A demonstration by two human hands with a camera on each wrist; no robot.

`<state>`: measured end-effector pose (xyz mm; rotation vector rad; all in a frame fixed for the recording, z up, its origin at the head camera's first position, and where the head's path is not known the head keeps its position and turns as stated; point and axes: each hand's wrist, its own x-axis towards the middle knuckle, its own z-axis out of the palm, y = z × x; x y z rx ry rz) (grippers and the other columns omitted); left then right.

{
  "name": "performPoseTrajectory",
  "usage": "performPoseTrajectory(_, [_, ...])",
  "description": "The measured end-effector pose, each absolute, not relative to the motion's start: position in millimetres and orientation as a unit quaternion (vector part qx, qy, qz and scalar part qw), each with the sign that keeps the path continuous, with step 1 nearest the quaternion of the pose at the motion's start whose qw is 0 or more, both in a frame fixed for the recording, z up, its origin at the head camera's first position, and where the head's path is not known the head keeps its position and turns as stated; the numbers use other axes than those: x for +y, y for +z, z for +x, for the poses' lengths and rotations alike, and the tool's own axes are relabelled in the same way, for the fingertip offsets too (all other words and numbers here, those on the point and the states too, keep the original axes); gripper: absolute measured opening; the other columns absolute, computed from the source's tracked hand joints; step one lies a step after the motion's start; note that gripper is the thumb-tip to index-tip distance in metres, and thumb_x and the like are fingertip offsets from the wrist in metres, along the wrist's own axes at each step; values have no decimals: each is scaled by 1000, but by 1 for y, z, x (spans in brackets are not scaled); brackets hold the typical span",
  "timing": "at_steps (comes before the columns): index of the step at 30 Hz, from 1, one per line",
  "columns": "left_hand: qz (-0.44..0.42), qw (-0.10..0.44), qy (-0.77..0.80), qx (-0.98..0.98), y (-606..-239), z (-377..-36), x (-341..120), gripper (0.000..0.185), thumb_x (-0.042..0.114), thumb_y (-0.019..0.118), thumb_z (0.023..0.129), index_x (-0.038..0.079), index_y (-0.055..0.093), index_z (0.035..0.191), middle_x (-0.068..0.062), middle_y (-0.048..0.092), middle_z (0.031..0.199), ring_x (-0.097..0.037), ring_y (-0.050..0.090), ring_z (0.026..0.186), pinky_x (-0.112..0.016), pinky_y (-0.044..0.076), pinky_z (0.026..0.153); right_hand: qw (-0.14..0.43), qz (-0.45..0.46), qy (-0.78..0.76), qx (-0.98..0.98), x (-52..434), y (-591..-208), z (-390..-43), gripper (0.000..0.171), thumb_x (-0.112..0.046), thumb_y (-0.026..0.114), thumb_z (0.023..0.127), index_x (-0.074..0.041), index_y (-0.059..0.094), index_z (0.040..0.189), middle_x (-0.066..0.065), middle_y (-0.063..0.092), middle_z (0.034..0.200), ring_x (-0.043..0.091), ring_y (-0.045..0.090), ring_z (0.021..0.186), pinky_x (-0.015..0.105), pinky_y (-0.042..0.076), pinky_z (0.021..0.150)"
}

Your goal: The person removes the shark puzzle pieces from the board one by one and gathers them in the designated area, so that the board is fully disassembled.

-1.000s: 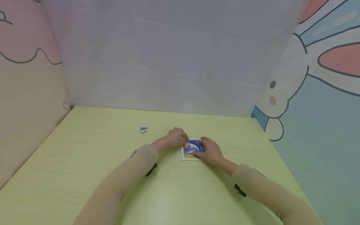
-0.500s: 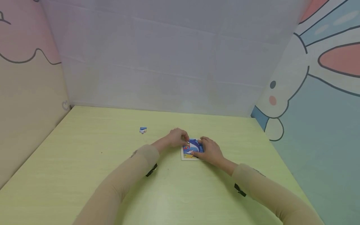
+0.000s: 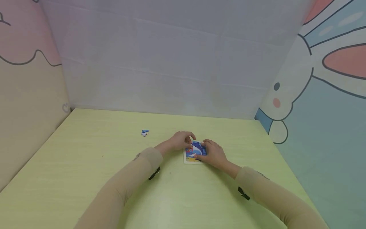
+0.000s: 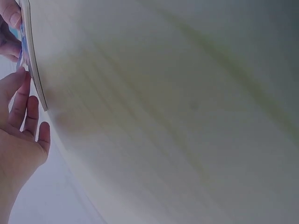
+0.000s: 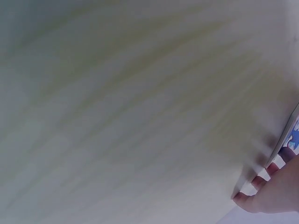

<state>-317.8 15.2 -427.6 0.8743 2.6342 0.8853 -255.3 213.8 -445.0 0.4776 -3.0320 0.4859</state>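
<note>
A small jigsaw puzzle board [image 3: 193, 162] with a pale frame and a blue sea picture lies on the table. My left hand [image 3: 180, 141] is at its upper left corner; in the left wrist view the thumb and a finger of the left hand [image 4: 21, 135] pinch a small puzzle piece, mostly hidden, at the board's edge. From the right side my right hand [image 3: 215, 154] holds the board, its thumb over the picture and fingers at the far edge. The right wrist view shows the right hand [image 5: 275, 186] by the board's edge.
One loose puzzle piece [image 3: 145, 133], blue and white, lies on the pale yellow-green table [image 3: 94, 178], left of and beyond the board. A white sheet [image 3: 160, 63] hangs behind the table, and patterned walls stand at both sides.
The left hand's index finger has lifted and stretched out beyond the board's corner, while its thumb stays there. The right hand keeps its hold, and the loose piece has stayed put.
</note>
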Motion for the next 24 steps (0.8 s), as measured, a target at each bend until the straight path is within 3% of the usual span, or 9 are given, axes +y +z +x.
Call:
performPoseTrajectory(9, [309, 95, 291, 900, -430, -319, 16, 23, 21, 70, 86, 21, 63, 108, 7, 64, 88, -11, 58, 89, -33, 44, 86, 18, 153, 164, -974, 216, -444, -255, 77, -58, 67, 77, -4, 56, 129, 13, 49, 137, 33, 44, 128, 56, 34, 101])
performPoseTrajectory(16, [304, 88, 295, 901, -429, -318, 17, 23, 19, 72, 84, 22, 64, 105, 7, 65, 86, -14, 59, 91, -35, 43, 88, 31, 160, 178, -971, 220, -445, -255, 58, -46, 63, 86, -5, 57, 126, 13, 49, 138, 34, 44, 128, 59, 34, 99])
performPoseTrajectory(24, [325, 65, 267, 905, -430, -319, 18, 22, 22, 71, 85, 24, 64, 106, 9, 65, 87, -13, 54, 91, -35, 39, 86, 21, 148, 180, -972, 222, -444, -258, 56, -46, 67, 83, -8, 60, 123, 11, 49, 138, 35, 44, 127, 61, 33, 99])
